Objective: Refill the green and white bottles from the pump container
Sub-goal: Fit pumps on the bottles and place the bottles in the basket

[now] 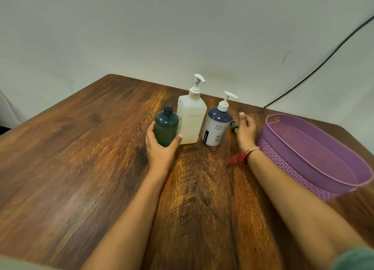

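A dark green bottle (pixel 166 126) with no cap stands on the wooden table (pixel 81 158). My left hand (pixel 160 148) grips its lower body from the front. Right beside it stands a tall white pump container (pixel 191 118). A white bottle with a dark top and a white pump (pixel 217 126) stands to the right of that. My right hand (pixel 245 131) hovers just right of the white bottle, fingers relaxed, holding nothing. A small dark green cap-like piece (pixel 234 128) lies between the white bottle and my right hand.
A purple woven plastic basket (pixel 283 148) sits at the right of the table, close to my right wrist. A black cable (pixel 323 61) runs down the wall behind. The table's far edge lies just behind the bottles.
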